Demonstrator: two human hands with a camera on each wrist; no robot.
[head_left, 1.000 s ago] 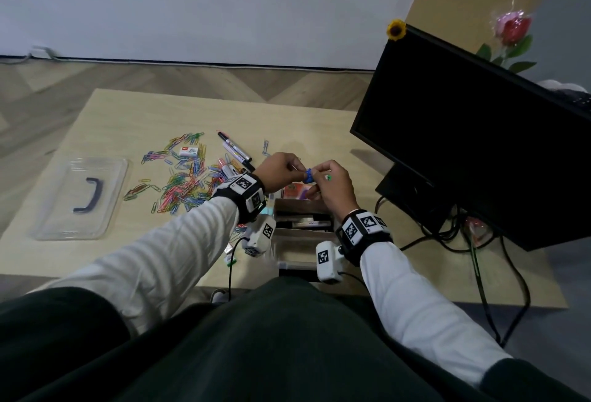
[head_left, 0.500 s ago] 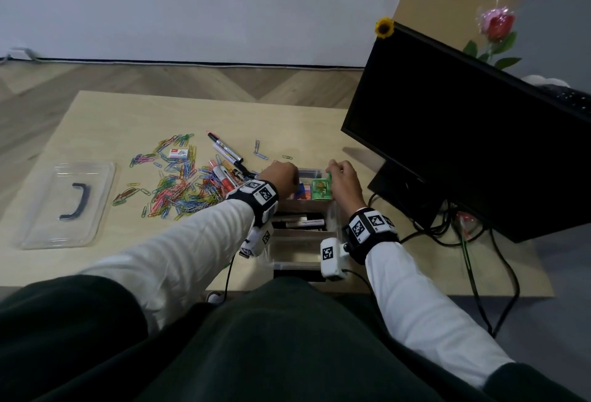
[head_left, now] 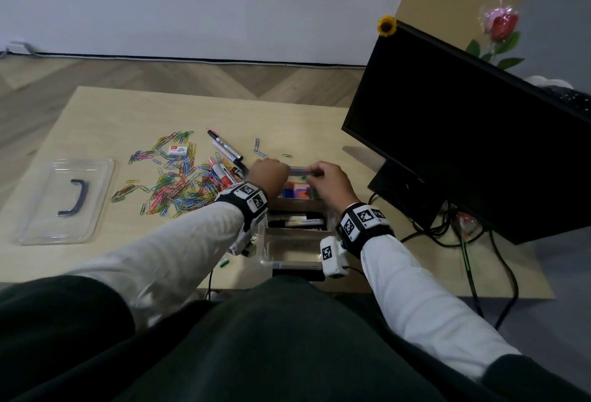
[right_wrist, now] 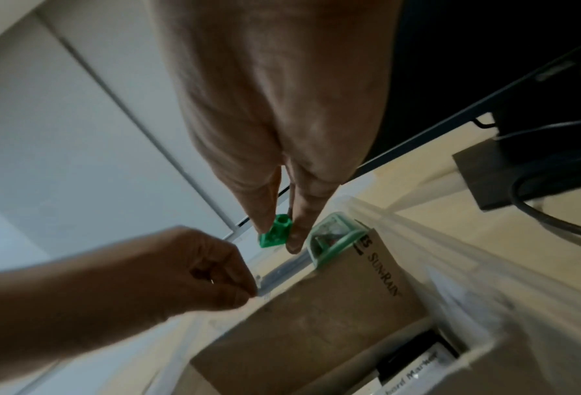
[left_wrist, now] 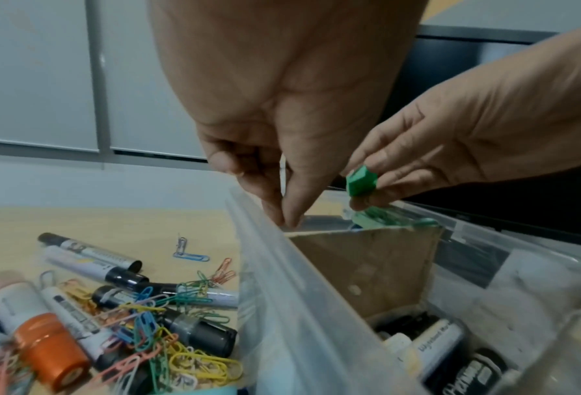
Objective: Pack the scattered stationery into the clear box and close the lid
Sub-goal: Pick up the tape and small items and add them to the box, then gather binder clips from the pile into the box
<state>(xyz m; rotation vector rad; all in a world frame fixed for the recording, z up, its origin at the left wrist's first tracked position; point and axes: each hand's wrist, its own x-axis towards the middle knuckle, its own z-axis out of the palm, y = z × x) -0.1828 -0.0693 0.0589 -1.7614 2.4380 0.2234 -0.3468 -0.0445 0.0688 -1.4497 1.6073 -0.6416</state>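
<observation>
The clear box [head_left: 292,263] stands at the table's near edge, split by a cardboard divider [left_wrist: 366,270], with markers [head_left: 297,221] in its middle part. Both hands hover over its far compartment. My left hand [head_left: 271,171] pinches one end of a small clear case [head_left: 299,171] with green trim [right_wrist: 336,240]; its fingertips [left_wrist: 287,217] are pressed together at the box's rim. My right hand [head_left: 323,178] pinches a small green plastic piece [right_wrist: 275,235] just above that case. A pile of coloured paper clips [head_left: 179,184] and several markers [head_left: 225,149] lie on the table to the left.
The box's clear lid [head_left: 38,210] with its black handle lies flat at the far left. A small white box [head_left: 177,150] sits among the clips. A black monitor [head_left: 463,133] stands close on the right, with cables [head_left: 447,235] trailing across the table behind my right wrist.
Both hands dropped from above the box to its far compartment. The blue thing held between them a second ago is out of sight; a small clear case now sits between them.
</observation>
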